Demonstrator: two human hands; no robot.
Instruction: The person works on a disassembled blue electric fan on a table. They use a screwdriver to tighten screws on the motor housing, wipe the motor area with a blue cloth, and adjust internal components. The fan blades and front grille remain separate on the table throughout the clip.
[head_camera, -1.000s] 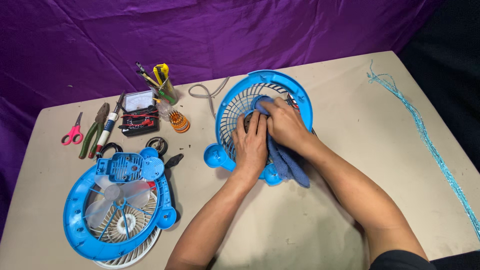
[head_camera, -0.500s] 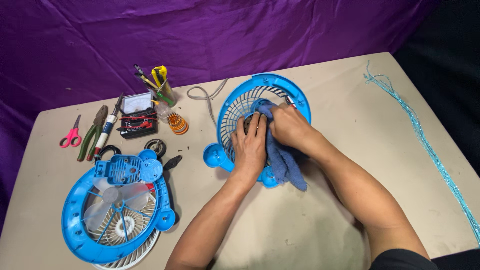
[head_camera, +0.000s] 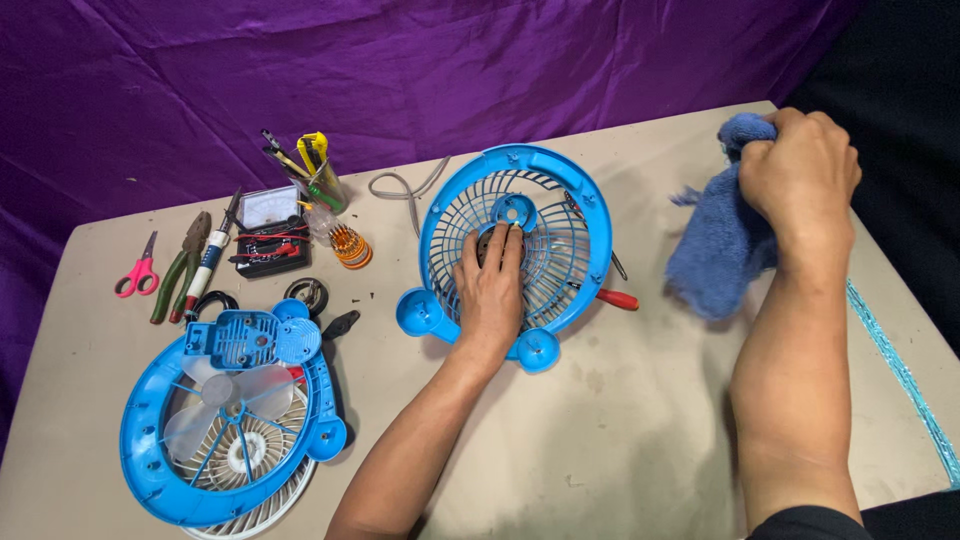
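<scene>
My left hand (head_camera: 490, 290) lies flat on the grille of a blue fan housing (head_camera: 590, 215) at the table's middle, fingers pointing at its hub. My right hand (head_camera: 800, 165) is raised at the right and grips a blue cloth (head_camera: 715, 255), which hangs down from the fist above the table. A red-handled screwdriver (head_camera: 612, 297) pokes out from under the housing's right rim.
A second blue fan frame with a clear blade and white grille (head_camera: 225, 420) lies at front left. Pink scissors (head_camera: 138, 273), pliers (head_camera: 180, 265), a meter (head_camera: 270, 230), a cup of tools (head_camera: 320, 180) and a grey cable (head_camera: 405, 190) sit at the back left. A blue cord (head_camera: 900, 370) runs along the right edge.
My right hand has lifted off the fan housing and swung up to the right with the cloth. My left hand stays on the grille.
</scene>
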